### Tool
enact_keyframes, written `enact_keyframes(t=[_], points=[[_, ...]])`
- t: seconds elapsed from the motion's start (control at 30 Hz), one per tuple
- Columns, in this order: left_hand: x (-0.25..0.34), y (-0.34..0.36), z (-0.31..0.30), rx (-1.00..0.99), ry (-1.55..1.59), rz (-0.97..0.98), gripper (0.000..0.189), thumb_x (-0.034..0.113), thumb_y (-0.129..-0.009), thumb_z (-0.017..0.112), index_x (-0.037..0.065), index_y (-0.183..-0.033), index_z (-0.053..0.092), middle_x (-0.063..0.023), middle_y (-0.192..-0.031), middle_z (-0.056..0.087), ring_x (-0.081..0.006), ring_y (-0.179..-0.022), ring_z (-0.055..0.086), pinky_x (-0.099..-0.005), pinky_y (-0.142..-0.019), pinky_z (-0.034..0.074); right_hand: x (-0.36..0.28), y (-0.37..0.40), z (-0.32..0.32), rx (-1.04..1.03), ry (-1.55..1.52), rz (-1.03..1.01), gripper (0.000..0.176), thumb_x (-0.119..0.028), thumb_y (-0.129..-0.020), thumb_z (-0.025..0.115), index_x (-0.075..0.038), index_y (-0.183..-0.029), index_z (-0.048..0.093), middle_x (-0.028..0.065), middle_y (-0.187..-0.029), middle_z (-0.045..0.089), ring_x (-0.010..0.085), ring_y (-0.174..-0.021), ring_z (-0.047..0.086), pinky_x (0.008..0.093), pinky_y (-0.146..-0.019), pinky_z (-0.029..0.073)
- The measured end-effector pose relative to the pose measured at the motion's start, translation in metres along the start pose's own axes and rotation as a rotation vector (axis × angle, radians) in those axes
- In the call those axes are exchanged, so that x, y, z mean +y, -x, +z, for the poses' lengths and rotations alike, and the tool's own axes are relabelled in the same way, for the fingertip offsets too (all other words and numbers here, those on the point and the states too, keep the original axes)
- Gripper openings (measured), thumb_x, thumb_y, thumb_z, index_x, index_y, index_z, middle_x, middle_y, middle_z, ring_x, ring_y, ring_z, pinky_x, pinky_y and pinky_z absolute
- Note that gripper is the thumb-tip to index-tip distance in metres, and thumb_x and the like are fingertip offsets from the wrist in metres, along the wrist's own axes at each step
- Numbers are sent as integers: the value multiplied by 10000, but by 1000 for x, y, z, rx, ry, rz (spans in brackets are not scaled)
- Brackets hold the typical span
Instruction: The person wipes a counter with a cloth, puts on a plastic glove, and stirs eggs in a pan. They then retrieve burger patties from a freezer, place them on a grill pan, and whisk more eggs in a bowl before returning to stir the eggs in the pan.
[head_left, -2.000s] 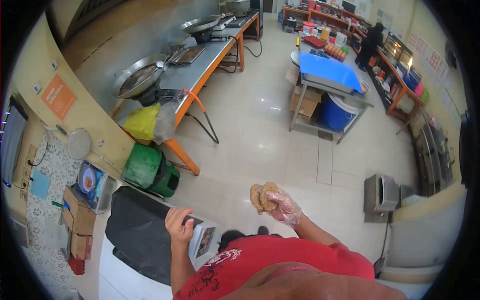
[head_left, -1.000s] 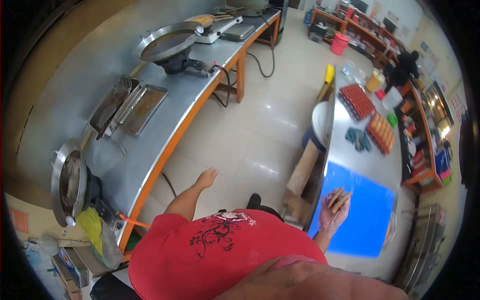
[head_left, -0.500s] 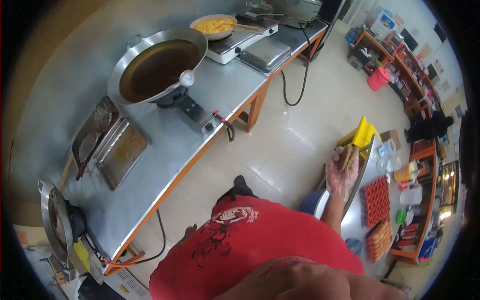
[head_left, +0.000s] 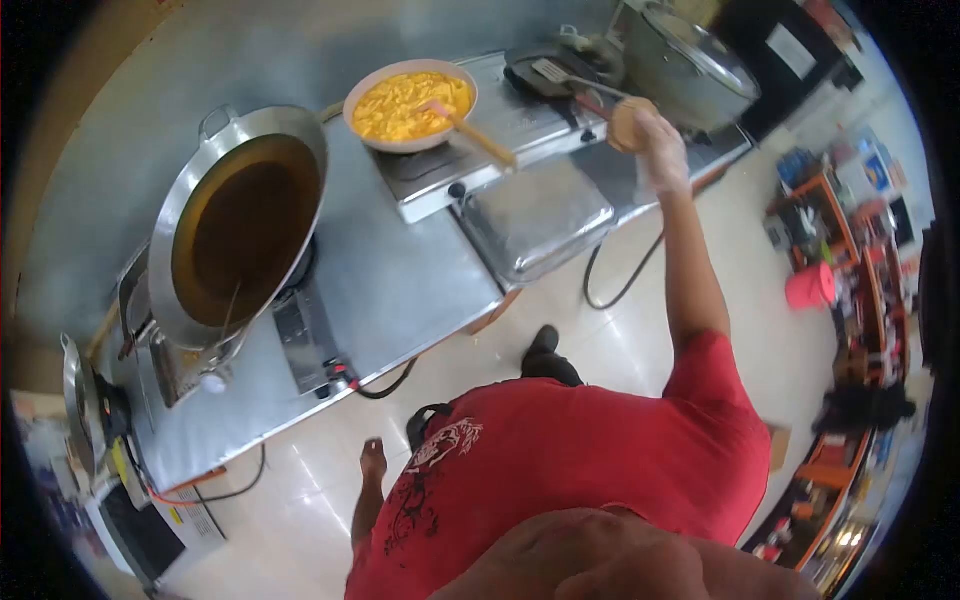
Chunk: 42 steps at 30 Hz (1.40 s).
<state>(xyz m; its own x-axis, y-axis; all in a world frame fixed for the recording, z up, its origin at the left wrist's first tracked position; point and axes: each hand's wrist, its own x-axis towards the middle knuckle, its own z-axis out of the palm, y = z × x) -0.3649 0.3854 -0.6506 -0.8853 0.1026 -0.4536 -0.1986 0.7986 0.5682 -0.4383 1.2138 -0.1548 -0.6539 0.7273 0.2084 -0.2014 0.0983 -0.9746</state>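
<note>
My right hand (head_left: pixel 664 150), in a clear plastic glove, is closed around a tan, bread-like piece (head_left: pixel 628 125). The arm stretches forward, and the hand is above the far end of the counter, near a dark flat pan (head_left: pixel 560 72) with a metal spatula (head_left: pixel 580 80) on it. A large lidded pot (head_left: pixel 690 75) stands just behind the hand. My left hand (head_left: pixel 373 460) hangs low beside my body over the floor, loosely open, with nothing visible in it. Nearer the middle, a pan of yellow scrambled egg (head_left: pixel 412 105) sits on the stove with a wooden-handled spatula (head_left: pixel 480 140) in it.
A wide wok (head_left: pixel 310 190) of dark oil stands on a burner, a thermometer-like dial (head_left: pixel 212 382) at its rim. A covered metal tray (head_left: pixel 540 215) lies at the counter's front edge. Cables hang below the counter. A pink bin (head_left: pixel 810 287) stands by the shelves on the right.
My right hand has moved from beside the table of egg trays to the stove end of the counter, still holding the bread-like piece. My body has turned left and stands closer to the stove.
</note>
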Motion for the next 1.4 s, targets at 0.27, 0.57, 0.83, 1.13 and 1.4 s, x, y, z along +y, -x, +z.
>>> enact_keyframes(t=[0.27, 0.57, 0.83, 1.13, 1.4], points=[[185, 149, 143, 11, 346, -452, 361, 376, -1026, 589, 61, -1189, 651, -217, -1094, 718, -341, -1008, 697, -445, -853, 552, 140, -315, 37, -319, 912, -129, 369, -350, -867, 725, -54, -1083, 763, 209, -1041, 744, 359, -976, 713, 396, -886, 541], [257, 203, 237, 27, 290, -678, 368, 381, -1033, 595, 58, -1199, 653, -180, -1047, 725, -267, -912, 702, -414, -756, 566, 213, -410, 57, -929, 1234, -277, 455, -409, -864, 716, -26, -1108, 750, 199, -1111, 741, 410, -1026, 695, 449, -870, 544], [385, 209, 290, 487, 866, -624, 378, 389, -1060, 562, 51, -1209, 646, -104, -909, 683, -181, -764, 657, -316, -612, 531, 274, -531, 97, -1415, 1474, -843, 413, -423, -921, 626, -42, -1015, 756, 189, -996, 731, 381, -904, 674, 444, -824, 532], [526, 288, 464, 455, 756, -708, 390, 401, -1057, 568, 61, -1242, 615, -72, -869, 650, -163, -708, 613, -297, -580, 500, 219, -544, 96, -1119, 1425, -919, 232, -217, -884, 569, -86, -879, 760, 172, -914, 724, 375, -853, 684, 477, -780, 556], [531, 282, 526, 253, 728, -727, 380, 392, -1049, 588, 63, -1239, 607, -54, -837, 622, -139, -669, 588, -282, -534, 472, 125, -447, -69, -1191, 1458, -484, 324, -295, -971, 542, -67, -963, 772, 221, -896, 726, 388, -934, 711, 517, -838, 538]])
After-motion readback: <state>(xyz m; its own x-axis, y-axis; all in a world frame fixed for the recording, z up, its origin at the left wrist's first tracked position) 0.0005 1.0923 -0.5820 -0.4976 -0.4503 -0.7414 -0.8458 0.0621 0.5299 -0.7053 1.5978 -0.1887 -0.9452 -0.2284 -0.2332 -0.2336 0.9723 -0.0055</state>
